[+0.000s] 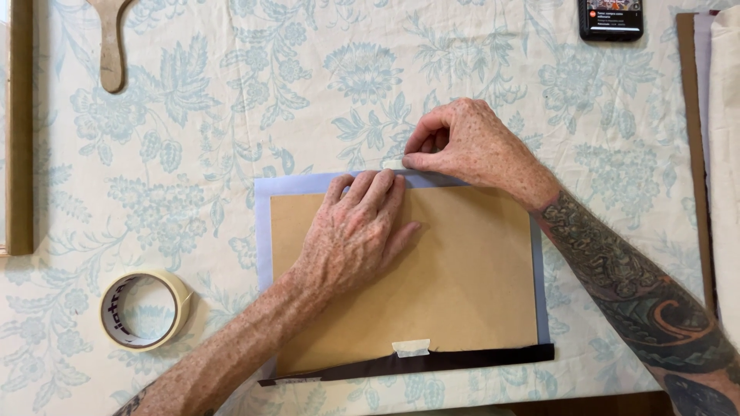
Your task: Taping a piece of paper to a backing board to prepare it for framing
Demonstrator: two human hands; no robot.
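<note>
A tan cardboard sheet (455, 270) lies on a pale blue sheet (264, 231), whose edge shows along the left, top and right. My left hand (354, 231) rests flat on the cardboard near its top edge, fingers together. My right hand (470, 146) pinches a small piece of cream masking tape (395, 164) at the top edge, pressing it over the blue border. Another piece of tape (411, 348) sticks at the bottom edge, over a dark strip (462, 360).
A roll of masking tape (145, 310) lies at the left. A wooden paddle handle (112, 46) and a wooden frame edge (20, 123) are at the upper left. A phone (610, 19) lies at the top right, more boards (705, 154) at the right.
</note>
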